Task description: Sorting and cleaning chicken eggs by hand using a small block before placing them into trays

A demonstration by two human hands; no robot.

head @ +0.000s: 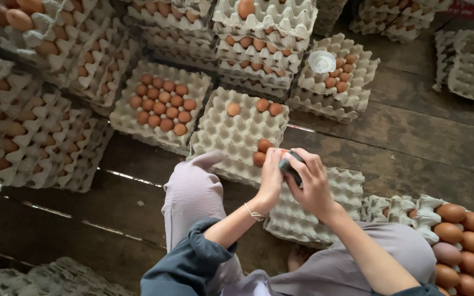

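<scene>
Over the near egg tray (237,134), head view: my right hand (311,183) is closed around a dark grey object (292,166), long axis running up-left to down-right. My left hand (271,175) is curled against its upper-left end, fingers bent; what it grips I cannot tell. Two brown eggs (261,152) lie just left of both hands, nearer my left.

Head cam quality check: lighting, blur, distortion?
Head view: soft, even light with no glare; bright slits show between the floor planks; left hand and right hand reasonably sharp; egg trays bend toward the frame edges, a wide-angle effect; left corners soft.
</scene>
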